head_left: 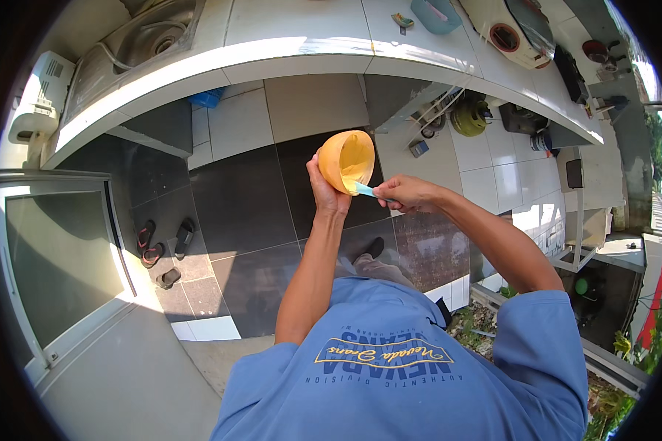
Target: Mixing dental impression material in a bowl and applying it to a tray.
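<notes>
My left hand [326, 189] is closed around the side of a yellow-orange bowl [332, 163], held up in front of me above the dark floor tiles. The bowl is tilted with its mouth toward the right, and its inner wall looks yellow and smeared. Between the fingers of my right hand [410, 193] is a slim light blue utensil [365, 190], whose exact kind I cannot make out. Its tip meets the lower rim of the bowl, at a pale yellow patch. Most of the handle is hidden in my grip.
A white tiled counter [294, 50] curves across the far side, with a metal sink [154, 42] at left and a light blue container [435, 16] on top. Below it at right stands a green gas cylinder [469, 117]. Sandals [153, 255] lie by the door [62, 257].
</notes>
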The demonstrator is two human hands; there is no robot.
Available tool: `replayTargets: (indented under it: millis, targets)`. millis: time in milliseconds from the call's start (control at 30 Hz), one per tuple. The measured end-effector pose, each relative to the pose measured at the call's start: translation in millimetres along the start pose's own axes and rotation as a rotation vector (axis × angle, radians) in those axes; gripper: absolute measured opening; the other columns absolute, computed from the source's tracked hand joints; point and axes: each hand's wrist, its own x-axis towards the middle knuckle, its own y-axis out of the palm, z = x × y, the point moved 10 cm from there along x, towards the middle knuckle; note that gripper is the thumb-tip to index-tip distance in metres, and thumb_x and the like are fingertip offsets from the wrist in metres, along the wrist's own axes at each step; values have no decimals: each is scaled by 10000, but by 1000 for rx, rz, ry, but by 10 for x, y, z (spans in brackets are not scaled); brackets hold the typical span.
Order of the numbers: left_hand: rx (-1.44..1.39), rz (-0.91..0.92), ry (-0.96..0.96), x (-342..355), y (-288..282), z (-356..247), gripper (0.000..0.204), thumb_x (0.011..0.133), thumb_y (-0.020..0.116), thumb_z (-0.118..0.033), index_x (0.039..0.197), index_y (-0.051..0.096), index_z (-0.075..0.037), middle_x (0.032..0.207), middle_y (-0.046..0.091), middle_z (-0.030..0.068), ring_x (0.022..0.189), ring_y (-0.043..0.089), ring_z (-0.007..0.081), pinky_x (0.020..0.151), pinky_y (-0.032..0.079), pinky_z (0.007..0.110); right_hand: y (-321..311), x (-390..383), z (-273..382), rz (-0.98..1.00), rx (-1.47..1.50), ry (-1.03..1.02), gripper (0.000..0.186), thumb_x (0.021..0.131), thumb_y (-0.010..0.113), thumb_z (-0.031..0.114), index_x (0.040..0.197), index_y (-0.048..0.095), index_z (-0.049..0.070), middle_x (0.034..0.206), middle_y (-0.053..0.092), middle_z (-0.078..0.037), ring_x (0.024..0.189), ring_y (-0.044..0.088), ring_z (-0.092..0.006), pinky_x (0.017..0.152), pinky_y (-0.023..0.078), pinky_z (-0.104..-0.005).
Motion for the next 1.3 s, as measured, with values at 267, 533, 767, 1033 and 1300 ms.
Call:
replayTargets:
  millis: [267,533,767,1033,1300]
  targets:
    - [-40,-2,-31,-12,72,80,368,957,346,-373,1083,543,-88,1075,613,55,1018,592,196,898,489,373,-662,-568,741,-1054,-981,-512,338,901,549,307,728,634,29,691,629,-211,633,631,-356,568,497,-444]
    - [-22,-84,-38,-167,50,119,356,962,330,-366,1090,526,-98,1082,611,53,1063,577,202,939,470,381,-384,-97,196,-603,-563,-435,327,904,530,289,742,654,34,673,643,-118,566,615,-277,560,473,-395]
    - [1,32,-36,-38,143,23,310,952,361,-346,1026,535,-101,1031,611,36,997,592,182,904,486,366,-503,-116,104,-610,-379,-230,314,895,562,303,759,685,48,584,617,-76,507,584,-198,512,444,-351]
    - [42,-2,-56,-182,202,42,372,956,322,-362,1083,537,-86,1074,611,62,1021,592,191,900,491,369,-503,-208,147,-594,-318,-348,351,918,566,326,707,624,52,504,446,53,394,354,-75,388,260,-247]
    - [14,-26,-59,-187,195,63,418,944,318,-372,1118,546,-67,1093,617,76,1006,605,221,894,499,391,-666,-561,423,-1041,-778,-588,368,916,566,341,728,633,32,483,475,3,369,393,-134,388,300,-287]
